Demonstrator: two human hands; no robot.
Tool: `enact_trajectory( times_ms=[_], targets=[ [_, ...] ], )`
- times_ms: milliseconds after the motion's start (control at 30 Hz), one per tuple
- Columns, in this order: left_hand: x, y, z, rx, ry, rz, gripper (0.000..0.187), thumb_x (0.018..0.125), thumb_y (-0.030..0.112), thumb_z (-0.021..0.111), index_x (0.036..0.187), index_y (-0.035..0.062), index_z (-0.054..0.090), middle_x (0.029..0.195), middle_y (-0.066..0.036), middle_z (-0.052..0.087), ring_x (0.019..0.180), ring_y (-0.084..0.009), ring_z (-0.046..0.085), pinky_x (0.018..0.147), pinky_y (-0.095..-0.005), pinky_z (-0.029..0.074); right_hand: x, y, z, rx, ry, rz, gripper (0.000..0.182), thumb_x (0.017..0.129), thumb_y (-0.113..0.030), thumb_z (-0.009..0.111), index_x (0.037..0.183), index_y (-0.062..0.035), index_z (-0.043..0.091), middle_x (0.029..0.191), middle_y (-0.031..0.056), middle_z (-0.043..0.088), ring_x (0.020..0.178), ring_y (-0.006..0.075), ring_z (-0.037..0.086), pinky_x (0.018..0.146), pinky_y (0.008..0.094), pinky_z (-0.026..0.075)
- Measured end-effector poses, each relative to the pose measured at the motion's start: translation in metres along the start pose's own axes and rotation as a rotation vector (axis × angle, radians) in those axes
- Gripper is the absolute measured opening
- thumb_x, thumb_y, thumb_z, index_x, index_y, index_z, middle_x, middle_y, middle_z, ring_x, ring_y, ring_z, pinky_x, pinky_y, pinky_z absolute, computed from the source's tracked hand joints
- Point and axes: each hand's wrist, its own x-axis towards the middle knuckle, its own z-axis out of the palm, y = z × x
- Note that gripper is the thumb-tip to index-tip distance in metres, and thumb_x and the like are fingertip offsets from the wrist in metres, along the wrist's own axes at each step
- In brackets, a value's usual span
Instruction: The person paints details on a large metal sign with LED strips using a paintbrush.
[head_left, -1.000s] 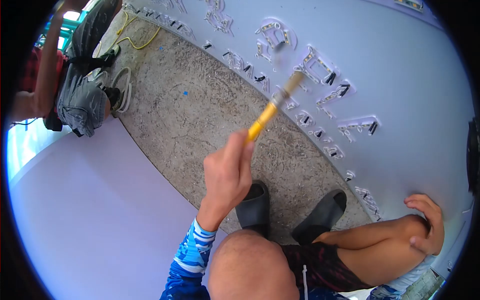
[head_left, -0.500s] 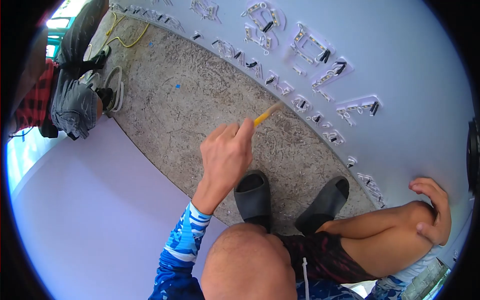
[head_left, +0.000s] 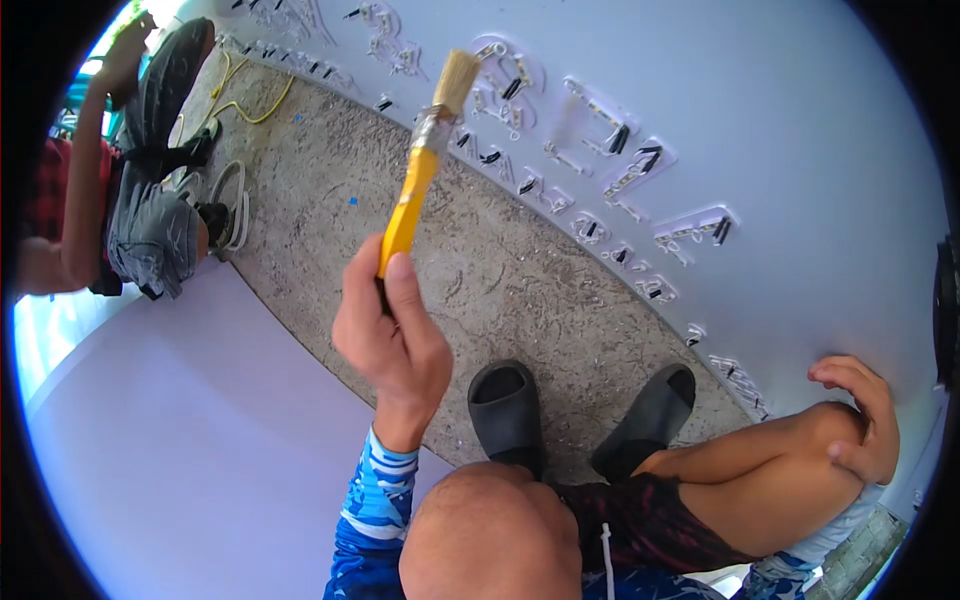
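Note:
My left hand (head_left: 392, 335) is closed around the yellow handle of a paintbrush (head_left: 408, 205). Its pale bristles point up and slightly right, in front of the edge of a large grey-white panel (head_left: 780, 130). My right hand (head_left: 868, 425) rests over my bent right knee, fingers and thumb apart, with nothing in it. Raised letter shapes (head_left: 632, 175) on the panel carry small light strips, black pieces and wires. Smaller letters (head_left: 590, 230) run along its curved lower edge.
A large pale sheet (head_left: 220, 430) lies at the lower left. Between it and the panel are the rough concrete floor (head_left: 340, 150) and my dark sandals (head_left: 505, 405). Another person (head_left: 150, 220) sits at the upper left, near a yellow cable (head_left: 262, 115).
My left hand has moved left and turned, swinging the brush from pointing right to pointing up, closer to the camera. The panel appears slightly further left. The other person's arm has come into view.

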Motion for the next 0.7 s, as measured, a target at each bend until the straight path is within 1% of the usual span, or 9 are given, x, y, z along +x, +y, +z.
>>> enact_trajectory(
  times_ms=[100, 200, 300, 333, 400, 500, 567, 633, 700],
  targets=[
    [-0.003, 0.004, 0.002, 0.013, 0.042, -0.021, 0.015, 0.09, 0.002, 0.06, 0.103, -0.0027, 0.063, 0.063, -0.004, 0.051, 0.049, -0.0094, 0.041, 0.046, -0.0271, 0.032, 0.001, 0.004, 0.0, 0.01, 0.0, -0.042, 0.074, 0.07, -0.05, 0.067, 0.116, 0.0067, 0.057, 0.111, 0.0215, 0.058, 0.103, 0.0304, 0.056, 0.086, 0.0365, 0.042],
    [-0.002, 0.007, 0.004, -0.01, -0.37, 0.305, 0.02, 0.079, -0.005, 0.065, 0.099, -0.0047, 0.063, 0.063, -0.01, 0.052, 0.047, -0.0195, 0.045, 0.046, -0.0319, 0.033, 0.004, 0.007, 0.001, 0.001, 0.017, -0.081, 0.071, 0.067, -0.043, 0.07, 0.114, 0.0077, 0.057, 0.11, 0.0233, 0.059, 0.1, 0.0329, 0.059, 0.082, 0.0372, 0.046],
    [0.005, 0.013, -0.008, 0.027, -0.503, 0.314, 0.019, 0.078, -0.002, 0.068, 0.096, -0.0034, 0.063, 0.062, -0.008, 0.047, 0.048, -0.0202, 0.043, 0.045, -0.0336, 0.033, 0.007, 0.009, -0.002, 0.029, 0.01, -0.105, 0.071, 0.067, -0.042, 0.071, 0.115, 0.0077, 0.057, 0.11, 0.0238, 0.059, 0.099, 0.033, 0.059, 0.082, 0.0373, 0.046],
    [0.006, 0.013, -0.011, 0.025, -0.508, 0.318, 0.019, 0.078, -0.002, 0.068, 0.096, -0.0034, 0.063, 0.062, -0.008, 0.047, 0.048, -0.0202, 0.043, 0.045, -0.0336, 0.033, 0.008, 0.009, -0.001, 0.036, 0.011, -0.093, 0.072, 0.068, -0.046, 0.069, 0.115, 0.0074, 0.057, 0.109, 0.023, 0.06, 0.1, 0.0322, 0.059, 0.082, 0.0371, 0.045],
    [0.007, 0.014, -0.015, 0.025, -0.233, 0.187, 0.019, 0.078, -0.004, 0.068, 0.096, -0.0038, 0.063, 0.062, -0.008, 0.047, 0.047, -0.0194, 0.043, 0.044, -0.0331, 0.033, 0.008, 0.01, 0.0, 0.044, 0.015, -0.079, 0.073, 0.069, -0.05, 0.068, 0.114, 0.0072, 0.058, 0.109, 0.0223, 0.06, 0.1, 0.0314, 0.058, 0.082, 0.037, 0.045],
    [0.014, 0.018, -0.004, 0.016, -0.122, 0.069, 0.019, 0.078, -0.004, 0.067, 0.096, -0.0043, 0.062, 0.062, -0.008, 0.048, 0.046, -0.0187, 0.043, 0.044, -0.0328, 0.033, 0.011, 0.01, -0.001, 0.032, 0.005, -0.11, 0.073, 0.07, -0.049, 0.068, 0.114, 0.0079, 0.057, 0.109, 0.0226, 0.06, 0.1, 0.0317, 0.058, 0.081, 0.0372, 0.045],
    [0.015, 0.016, 0.0, 0.029, -0.206, 0.145, 0.021, 0.077, -0.004, 0.067, 0.097, -0.0042, 0.062, 0.062, -0.008, 0.048, 0.046, -0.0185, 0.043, 0.044, -0.0329, 0.033, 0.013, 0.008, -0.002, 0.045, -0.006, -0.095, 0.073, 0.07, -0.048, 0.068, 0.114, 0.0085, 0.057, 0.109, 0.023, 0.06, 0.099, 0.0322, 0.058, 0.082, 0.0377, 0.045],
    [0.016, 0.02, 0.004, -0.03, -0.547, 0.377, 0.02, 0.077, -0.002, 0.067, 0.097, -0.0037, 0.062, 0.062, -0.008, 0.048, 0.046, -0.0189, 0.043, 0.044, -0.0333, 0.033, 0.014, 0.014, -0.006, 0.034, -0.026, -0.141, 0.071, 0.069, -0.043, 0.07, 0.115, 0.0085, 0.056, 0.109, 0.0241, 0.059, 0.098, 0.0336, 0.059, 0.082, 0.0378, 0.046],
    [0.015, 0.02, -0.006, -0.026, -0.558, 0.361, 0.019, 0.077, 0.0, 0.068, 0.095, -0.0024, 0.063, 0.06, -0.008, 0.046, 0.047, -0.0189, 0.042, 0.044, -0.0329, 0.033, 0.015, 0.017, -0.007, 0.029, -0.043, -0.183, 0.069, 0.068, -0.038, 0.073, 0.116, 0.0084, 0.055, 0.11, 0.0252, 0.059, 0.097, 0.0351, 0.06, 0.083, 0.0378, 0.047]
  ],
)
